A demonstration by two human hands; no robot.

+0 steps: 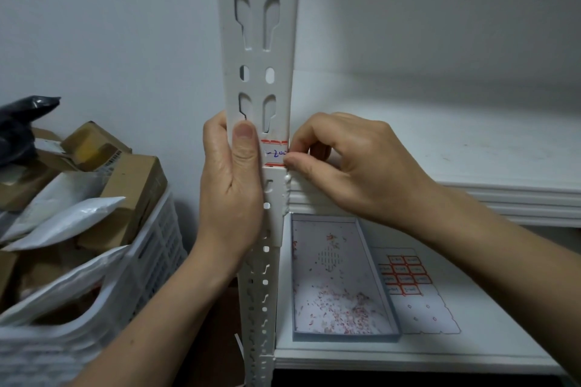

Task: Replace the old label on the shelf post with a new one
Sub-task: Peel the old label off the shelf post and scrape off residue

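Currently, the left hand (231, 185) wraps the white perforated metal shelf post (257, 25) from its left side; its grip is curled round the post, thumb flat on the front face. The white paper label with red borders and blue handwriting (275, 153) sits on the post front, just right of that thumb. The right hand (349, 166) pinches the label's right edge between thumb and forefinger. On the white lower shelf (487, 339) lies a shallow pale-blue cardboard tray (314, 229) containing red-and-white paper scraps (355, 311), with a sheet of red-bordered blank labels (421, 308) just beside it. A white plastic crate of parcels (157, 248) stands left of the post.
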